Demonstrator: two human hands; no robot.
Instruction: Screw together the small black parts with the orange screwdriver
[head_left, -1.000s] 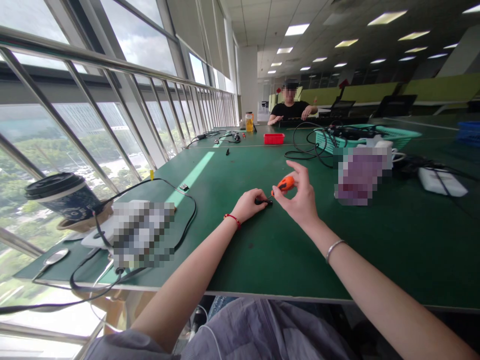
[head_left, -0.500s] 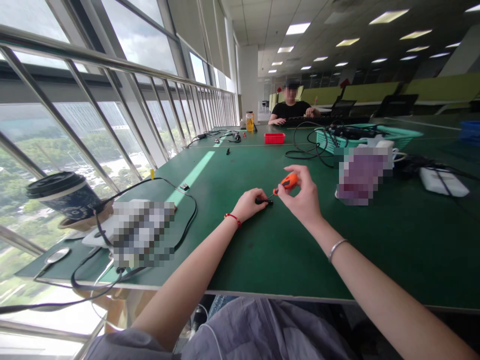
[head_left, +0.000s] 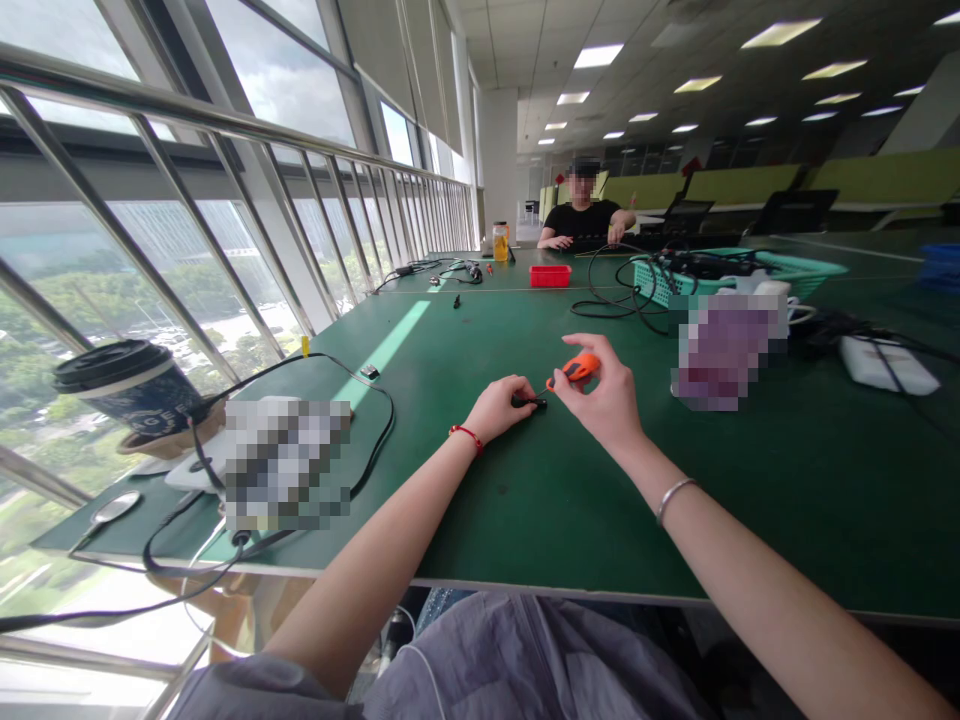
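Observation:
My right hand [head_left: 606, 392] is closed on an orange and black screwdriver [head_left: 577, 368], held at a slant with its shaft pointing down to the left. The screwdriver's tip meets or nearly meets a small black part [head_left: 534, 402], low over the green table [head_left: 570, 520]. Pinching that part from the left is my left hand [head_left: 501, 408], its fingers closed and hiding much of it. What kind of part it is I cannot make out.
At the left stand a lidded paper cup [head_left: 124, 390] and a blurred device with black cables. A red tray [head_left: 550, 276], a jar [head_left: 500, 242] and a seated person [head_left: 585, 210] are farther off. A teal basket [head_left: 802, 275] of cables and a white box [head_left: 889, 363] lie right.
The screwdriver's handle has tipped slightly lower in my right hand. My left hand keeps its place on the black part. Across the table, the person's hand has shifted a little.

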